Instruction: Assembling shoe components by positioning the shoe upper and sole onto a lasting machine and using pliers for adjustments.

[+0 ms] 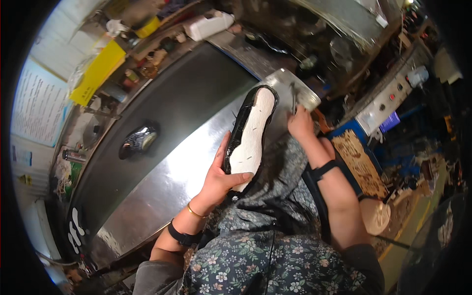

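Note:
My left hand (pixel 219 177) is closed round the heel part of a black shoe upper (pixel 238 133) stretched over a last. The shoe is held sole up, and its white insole board (pixel 255 125) with several small staples in it faces me. My thumb presses on the board's near end. At the metal tray (pixel 281 78) to the right of the toe, my right hand (pixel 301 123) is closed, with a thin metal piece showing above the fist; what exactly it grips I cannot make out.
A dark belt (pixel 187 93) runs beside a shiny metal tabletop (pixel 182 162), with another glossy black shoe (pixel 140 141) on it. Behind stand a cluttered shelf, a white plastic jug (pixel 210 25) and a yellow box (pixel 98 71). A panel with buttons (pixel 386 108) is at the right.

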Demonstrator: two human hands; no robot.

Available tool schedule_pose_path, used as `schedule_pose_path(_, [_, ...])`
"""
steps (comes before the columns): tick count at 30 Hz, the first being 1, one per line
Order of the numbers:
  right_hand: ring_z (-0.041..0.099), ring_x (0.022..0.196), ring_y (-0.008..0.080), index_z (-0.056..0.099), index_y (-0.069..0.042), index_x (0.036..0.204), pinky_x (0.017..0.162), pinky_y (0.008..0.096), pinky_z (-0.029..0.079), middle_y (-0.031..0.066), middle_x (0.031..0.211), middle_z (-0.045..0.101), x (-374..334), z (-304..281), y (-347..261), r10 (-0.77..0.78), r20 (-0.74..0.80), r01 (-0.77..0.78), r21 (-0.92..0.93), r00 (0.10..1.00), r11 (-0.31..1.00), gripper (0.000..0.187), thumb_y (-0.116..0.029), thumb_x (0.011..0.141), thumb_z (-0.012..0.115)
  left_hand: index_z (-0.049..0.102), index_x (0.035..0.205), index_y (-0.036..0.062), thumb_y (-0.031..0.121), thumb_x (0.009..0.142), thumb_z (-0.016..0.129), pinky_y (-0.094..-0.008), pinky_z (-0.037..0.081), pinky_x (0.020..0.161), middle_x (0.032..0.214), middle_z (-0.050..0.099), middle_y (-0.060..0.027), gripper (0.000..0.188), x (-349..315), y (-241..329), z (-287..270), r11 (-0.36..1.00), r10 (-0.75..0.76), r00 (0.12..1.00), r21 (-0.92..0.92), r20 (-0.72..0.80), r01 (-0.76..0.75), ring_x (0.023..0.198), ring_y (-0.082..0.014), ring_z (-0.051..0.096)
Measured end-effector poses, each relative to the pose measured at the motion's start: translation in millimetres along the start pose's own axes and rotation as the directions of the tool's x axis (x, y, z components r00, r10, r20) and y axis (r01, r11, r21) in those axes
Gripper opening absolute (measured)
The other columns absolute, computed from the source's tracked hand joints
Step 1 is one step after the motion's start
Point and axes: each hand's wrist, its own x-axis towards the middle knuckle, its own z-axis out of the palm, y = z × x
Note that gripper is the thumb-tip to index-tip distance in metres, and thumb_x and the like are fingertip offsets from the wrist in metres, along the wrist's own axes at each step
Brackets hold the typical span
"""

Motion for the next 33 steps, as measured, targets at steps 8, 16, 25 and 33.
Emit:
schedule_pose_path(8, [0.055,0.114,0.0241,0.038,-0.007,0.142,0.095,0.0348,0.046,0.0152,0.124,0.056,-99.8,-33.8,-102.7,-0.258,0.254,-0.33,0.888,0.932,-0.32,0.059,-0.019,0.091,0.065,0.032,0.148,0.0051,0.014,0.074,0.075,-0.0439,0.046,0.099,0.141,0.027,-0.0446,0.086,-10.1,19.9,27.0,0.418,0.406,0.91,0.869,0.083,-0.265,0.121,-0.0518,0.049])
schedule_pose_path(16, [0.049,0.124,0.02,0.029,-0.004,0.151,0.104,0.0327,0.038,0.0121,0.141,0.047,-116.3,-198.9,6.1,0.081,0.183,-0.191,0.976,0.98,0.1,0.088,-0.003,0.073,0.07,0.053,0.134,0.0051,0.017,0.085,0.067,-0.0396,0.052,0.089,0.118,0.064,-0.0184,0.052,-5.3,-10.1,59.2,0.379,0.052,0.523,0.467,0.851,-0.799,0.1,-0.034,0.065])
schedule_pose_path(25, [0.063,0.098,0.0317,0.052,-0.02,0.139,0.088,0.0396,0.049,0.0177,0.11,0.062,-103.3,-438.9,190.2,0.166,-0.69,-0.432,-0.231,0.704,0.872,0.075,-0.019,0.07,0.08,0.063,0.119,0.0046,0.021,0.091,0.063,-0.0369,0.054,0.063,0.091,0.071,-0.0147,0.032,-8.9,-47.2,34.5,0.458,0.023,0.79,0.696,0.612,-0.553,0.072,-0.0305,0.067])
schedule_pose_path(33, [0.06,0.113,0.0348,0.053,-0.036,0.137,0.094,0.0425,0.049,0.0175,0.123,0.063,-74.4,-503.5,247.4,0.592,-0.543,-0.765,-0.157,0.595,0.624,0.077,-0.027,0.063,0.07,0.065,0.118,0.0101,0.027,0.091,0.064,-0.0447,0.048,0.052,0.071,0.065,-0.0209,0.031,-8.6,-45.2,61.6,0.304,-0.013,0.732,0.7,0.681,-0.646,0.057,-0.038,0.062])
